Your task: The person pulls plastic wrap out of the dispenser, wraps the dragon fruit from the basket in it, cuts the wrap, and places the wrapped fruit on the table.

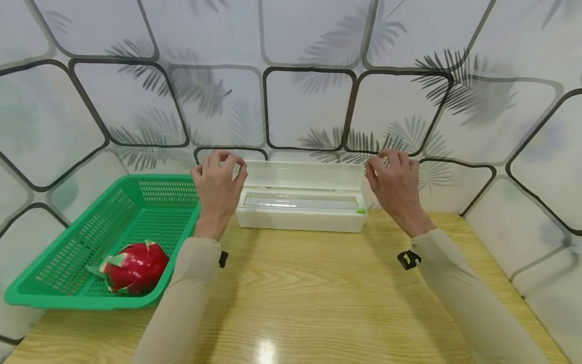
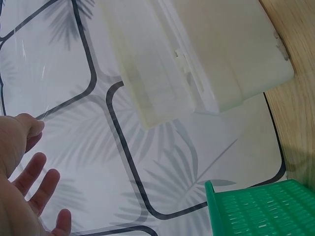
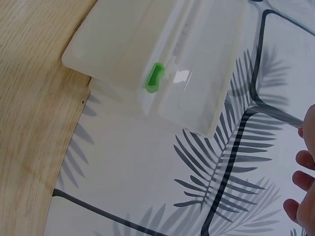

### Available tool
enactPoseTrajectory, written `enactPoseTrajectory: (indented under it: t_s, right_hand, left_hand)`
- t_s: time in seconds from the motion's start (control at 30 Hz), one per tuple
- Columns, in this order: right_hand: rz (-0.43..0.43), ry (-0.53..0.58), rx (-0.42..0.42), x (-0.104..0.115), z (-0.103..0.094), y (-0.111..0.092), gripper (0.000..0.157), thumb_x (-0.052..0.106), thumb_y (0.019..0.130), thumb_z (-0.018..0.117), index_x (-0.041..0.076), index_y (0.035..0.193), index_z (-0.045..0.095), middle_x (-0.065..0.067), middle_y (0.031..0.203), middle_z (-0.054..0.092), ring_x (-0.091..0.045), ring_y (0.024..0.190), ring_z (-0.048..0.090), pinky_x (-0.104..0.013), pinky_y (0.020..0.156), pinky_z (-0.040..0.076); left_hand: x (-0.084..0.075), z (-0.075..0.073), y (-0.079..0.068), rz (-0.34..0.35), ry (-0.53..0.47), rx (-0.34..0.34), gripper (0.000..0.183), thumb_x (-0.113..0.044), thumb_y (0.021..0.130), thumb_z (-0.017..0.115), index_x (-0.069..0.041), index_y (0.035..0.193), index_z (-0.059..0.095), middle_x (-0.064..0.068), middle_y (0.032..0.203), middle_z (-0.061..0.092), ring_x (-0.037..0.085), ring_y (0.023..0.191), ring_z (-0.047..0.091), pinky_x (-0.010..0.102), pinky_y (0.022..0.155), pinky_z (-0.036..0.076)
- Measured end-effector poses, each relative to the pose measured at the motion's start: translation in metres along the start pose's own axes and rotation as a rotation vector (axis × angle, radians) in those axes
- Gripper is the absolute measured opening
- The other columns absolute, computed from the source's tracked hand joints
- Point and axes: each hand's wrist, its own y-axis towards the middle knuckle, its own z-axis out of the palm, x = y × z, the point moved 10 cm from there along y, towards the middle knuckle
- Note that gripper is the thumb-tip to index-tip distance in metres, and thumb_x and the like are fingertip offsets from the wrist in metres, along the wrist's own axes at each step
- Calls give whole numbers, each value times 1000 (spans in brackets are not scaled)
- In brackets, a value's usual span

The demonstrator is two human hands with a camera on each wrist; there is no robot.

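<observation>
A white cling film dispenser box (image 1: 300, 222) sits against the back wall with its lid (image 1: 304, 175) raised. Its slot shows a shiny film roll (image 1: 297, 202), and a small green slide cutter (image 3: 155, 77) sits at the right end. My left hand (image 1: 215, 189) is raised by the box's left end, thumb and forefinger pinching clear cling film (image 2: 43, 73), which shows only as faint glints in the left wrist view. Level with it, my right hand (image 1: 395, 184) pinches near the box's right end. The film between the hands is almost invisible.
To the left stands a green plastic basket (image 1: 113, 302) with a red dragon fruit (image 1: 138, 268) in it. Beneath is a wooden table (image 1: 309, 293). A leaf-patterned covering (image 1: 309, 111) rises behind and at both sides.
</observation>
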Motion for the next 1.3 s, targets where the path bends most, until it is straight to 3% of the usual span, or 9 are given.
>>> enactPoseTrajectory:
  t_s: [0.87, 1.1, 1.3]
  right_hand:
    - [8, -11, 7, -2, -7, 10, 17, 19, 103, 61, 4, 99, 67, -22, 110, 63, -48, 105, 56, -64, 80, 43]
    - [14, -3, 3, -4, -9, 13, 16, 18, 103, 61, 4, 98, 68, -22, 109, 64, -47, 105, 57, -65, 80, 44]
    - [7, 1, 10, -3, -11, 17, 16, 18, 102, 62, 4, 100, 68, -22, 107, 64, -47, 104, 57, -65, 79, 45]
  left_hand:
    - [-1, -5, 13, -16, 5, 30, 14, -23, 99, 68, -10, 96, 70, 15, 116, 65, 41, 104, 60, 62, 93, 40]
    - [-1, -5, 20, -34, -20, 79, 12, -23, 98, 70, -11, 96, 70, 15, 116, 65, 40, 106, 60, 63, 95, 40]
    - [-1, -5, 30, -29, -36, 160, 13, -24, 99, 69, -11, 97, 71, 15, 117, 65, 41, 106, 61, 65, 97, 39]
